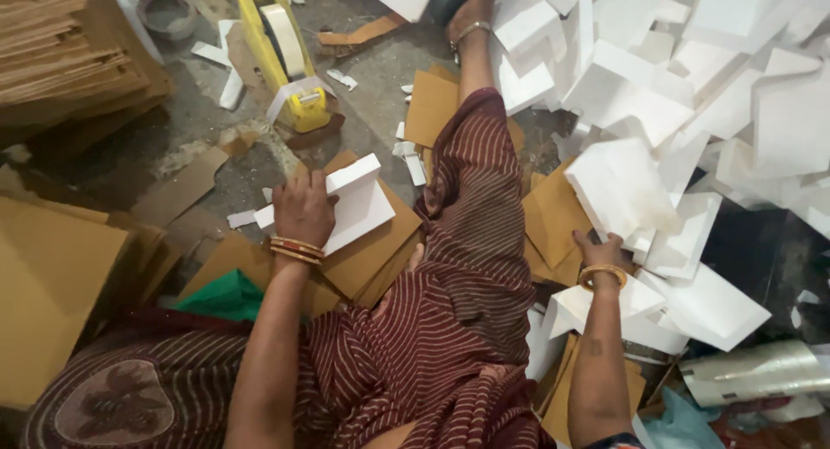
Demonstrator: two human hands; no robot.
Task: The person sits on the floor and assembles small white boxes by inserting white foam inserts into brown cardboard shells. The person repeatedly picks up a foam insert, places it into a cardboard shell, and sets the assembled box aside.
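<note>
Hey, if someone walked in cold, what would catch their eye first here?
Probably the big heap of white folded boxes filling the right side, where the right hand reaches in. Next, the yellow tape dispenser on the floor at top left, and the left hand pressing a white box onto brown cardboard sheets.

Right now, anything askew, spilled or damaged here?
Yes. The white folded pieces on the right lie in a loose tumbled heap at all angles, not stacked. Torn scraps litter the bare floor near the yellow tape dispenser. The left hand grips a white piece; the right hand reaches into the heap.
</note>
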